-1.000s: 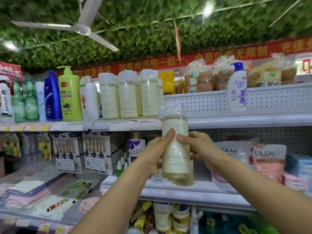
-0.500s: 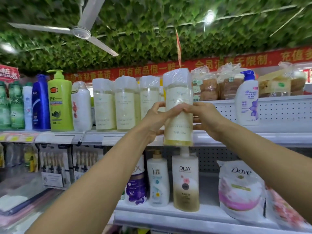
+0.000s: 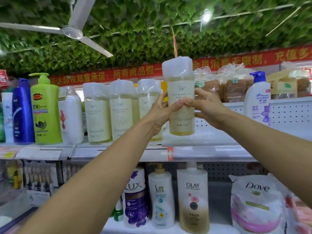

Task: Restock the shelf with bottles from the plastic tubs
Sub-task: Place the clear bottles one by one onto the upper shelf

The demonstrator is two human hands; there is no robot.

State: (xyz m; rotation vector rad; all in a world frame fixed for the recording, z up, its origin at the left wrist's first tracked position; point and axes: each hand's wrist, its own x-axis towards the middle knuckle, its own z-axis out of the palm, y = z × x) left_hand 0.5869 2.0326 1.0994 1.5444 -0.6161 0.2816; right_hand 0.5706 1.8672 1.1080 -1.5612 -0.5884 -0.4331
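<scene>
Raised from the level of the lower shelf a second ago, the wrapped bottle (image 3: 180, 97) now hangs above the lip of the top shelf (image 3: 211, 150), its base clear of the deck and not yet set down; the left hand (image 3: 163, 112) and right hand (image 3: 206, 108) each curl round its middle from opposite sides, both closed on it in a firm grip, thumbs meeting across the label; this suggests the lift is done and only the placing remains. Just left stand three matching wrapped bottles (image 3: 121, 110), the nearest partly hidden behind the left hand; to the right the deck lies bare as far as the white pump bottle (image 3: 257, 98), so the open room is on that side; behind is the pegboard back panel (image 3: 287, 114), which limits how deep the bottle can go; the shelf's front edge sits just below the base.
</scene>
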